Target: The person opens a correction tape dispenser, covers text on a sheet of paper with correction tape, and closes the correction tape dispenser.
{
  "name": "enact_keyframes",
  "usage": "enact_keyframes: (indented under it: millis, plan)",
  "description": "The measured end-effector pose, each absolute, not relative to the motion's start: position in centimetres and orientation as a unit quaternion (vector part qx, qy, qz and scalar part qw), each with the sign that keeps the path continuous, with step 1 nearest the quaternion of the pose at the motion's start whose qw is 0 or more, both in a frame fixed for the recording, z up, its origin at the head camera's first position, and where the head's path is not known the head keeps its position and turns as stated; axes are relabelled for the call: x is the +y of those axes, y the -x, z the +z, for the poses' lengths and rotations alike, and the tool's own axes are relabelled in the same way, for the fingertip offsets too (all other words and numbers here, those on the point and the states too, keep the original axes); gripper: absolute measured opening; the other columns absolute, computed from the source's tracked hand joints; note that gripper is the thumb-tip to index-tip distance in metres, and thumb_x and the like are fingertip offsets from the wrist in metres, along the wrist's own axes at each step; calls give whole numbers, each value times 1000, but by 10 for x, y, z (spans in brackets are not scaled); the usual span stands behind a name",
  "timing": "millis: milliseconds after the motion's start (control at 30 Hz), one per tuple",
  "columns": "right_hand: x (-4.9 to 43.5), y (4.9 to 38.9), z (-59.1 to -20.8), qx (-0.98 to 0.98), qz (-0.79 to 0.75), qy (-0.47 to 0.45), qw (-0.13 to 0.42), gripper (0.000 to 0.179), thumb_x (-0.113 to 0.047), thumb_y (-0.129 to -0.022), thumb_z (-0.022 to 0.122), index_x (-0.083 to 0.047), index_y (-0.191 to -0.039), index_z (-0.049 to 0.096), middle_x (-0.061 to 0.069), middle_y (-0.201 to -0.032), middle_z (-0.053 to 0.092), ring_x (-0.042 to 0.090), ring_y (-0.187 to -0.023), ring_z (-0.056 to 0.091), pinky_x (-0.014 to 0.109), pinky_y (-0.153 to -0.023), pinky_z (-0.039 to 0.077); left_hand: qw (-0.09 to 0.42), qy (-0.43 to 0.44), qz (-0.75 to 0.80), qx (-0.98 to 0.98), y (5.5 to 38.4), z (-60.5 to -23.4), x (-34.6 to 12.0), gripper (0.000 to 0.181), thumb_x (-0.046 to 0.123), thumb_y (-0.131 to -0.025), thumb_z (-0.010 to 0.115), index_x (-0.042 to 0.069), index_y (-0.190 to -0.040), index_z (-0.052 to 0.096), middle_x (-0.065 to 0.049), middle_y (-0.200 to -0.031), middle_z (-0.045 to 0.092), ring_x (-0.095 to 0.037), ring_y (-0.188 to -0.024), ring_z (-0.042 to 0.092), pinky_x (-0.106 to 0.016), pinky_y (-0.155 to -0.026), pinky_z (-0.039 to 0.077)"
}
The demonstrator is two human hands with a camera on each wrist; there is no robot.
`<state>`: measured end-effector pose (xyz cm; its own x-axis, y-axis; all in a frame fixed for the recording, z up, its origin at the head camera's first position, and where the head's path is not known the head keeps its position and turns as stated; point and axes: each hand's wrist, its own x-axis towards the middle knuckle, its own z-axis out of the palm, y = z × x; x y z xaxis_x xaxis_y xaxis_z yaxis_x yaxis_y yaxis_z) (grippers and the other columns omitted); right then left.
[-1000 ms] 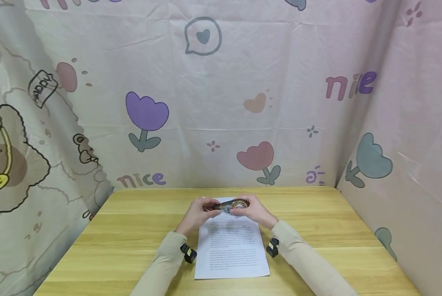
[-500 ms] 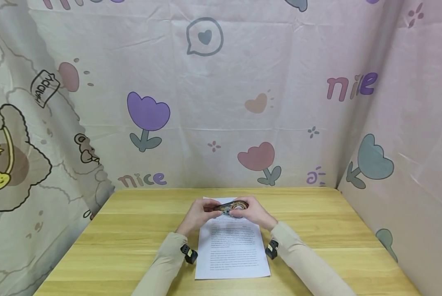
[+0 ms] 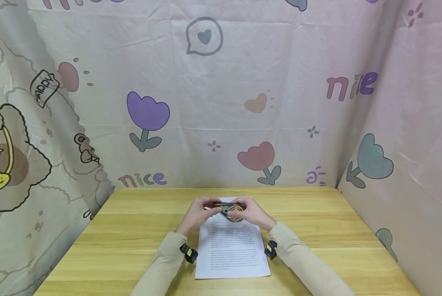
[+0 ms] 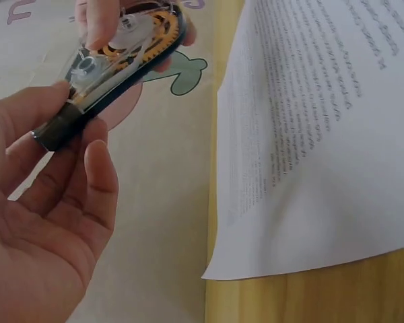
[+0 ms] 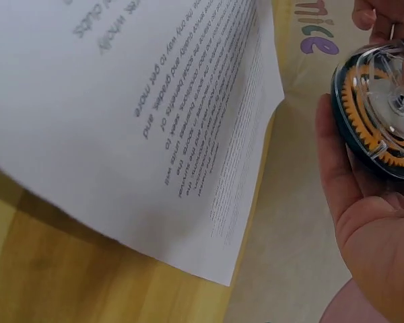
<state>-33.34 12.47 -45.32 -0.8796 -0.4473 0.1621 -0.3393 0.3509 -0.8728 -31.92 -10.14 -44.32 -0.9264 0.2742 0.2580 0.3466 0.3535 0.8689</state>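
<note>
In the head view a correction tape dispenser is held above the far part of a printed sheet of paper. It has a clear casing with orange gear wheels and a dark back. My left hand pinches its narrow end, where the left wrist view shows a dark cap between thumb and fingers. My right hand grips the round, wide end of the body, thumb on the near face and fingers behind. In the right wrist view the toothed orange wheel shows through the casing.
The sheet lies on a light wooden table, its text lines facing up. Behind the table and at both sides hangs a patterned curtain with flowers and lettering. A small black camera sits on each wrist, over beige sleeves.
The dispenser has turned in my hands, so more of its clear face and gear wheels faces the head camera. Both hands keep their hold, and the right has shifted slightly left. The paper stays put.
</note>
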Motion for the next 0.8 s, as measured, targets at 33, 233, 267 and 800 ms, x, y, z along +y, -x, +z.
enact_keyframes:
  millis: [33, 233, 267, 800]
  plan:
    - [124, 333, -453, 823, -512, 239, 49, 27, -27, -87, 75, -15, -111, 71, 2, -103, 71, 13, -89, 63, 25, -80, 53, 36, 186, -538, -822, 319, -442, -101, 22, 17, -86, 76, 13, -107, 74, -3, -96, 73, -14, -83, 63, -27, -67, 49]
    - [120, 331, -451, 838, -485, 249, 28, 32, -33, -88, 73, -13, -112, 70, 1, -98, 72, 10, -82, 63, 24, -73, 54, 53, 170, -555, -813, 319, -441, -99, 29, 14, -87, 74, 10, -115, 70, -6, -100, 74, -15, -86, 67, -28, -73, 54]
    - [120, 331, -451, 839, -483, 250, 27, 32, -34, -88, 73, -13, -112, 70, 1, -97, 72, 9, -81, 63, 24, -72, 54, 55, 165, -559, -811, 320, -441, -99, 31, 14, -87, 75, 10, -117, 70, -6, -101, 74, -16, -87, 68, -28, -75, 55]
    - [107, 328, -444, 783, -547, 272, 111, 30, -18, -101, 56, -2, -125, 61, 22, -115, 68, 29, -96, 69, 45, -74, 61, 106, 171, -558, -805, 321, -435, -92, 45, 17, -90, 72, 18, -134, 61, -13, -104, 73, -20, -90, 69, -35, -80, 59]
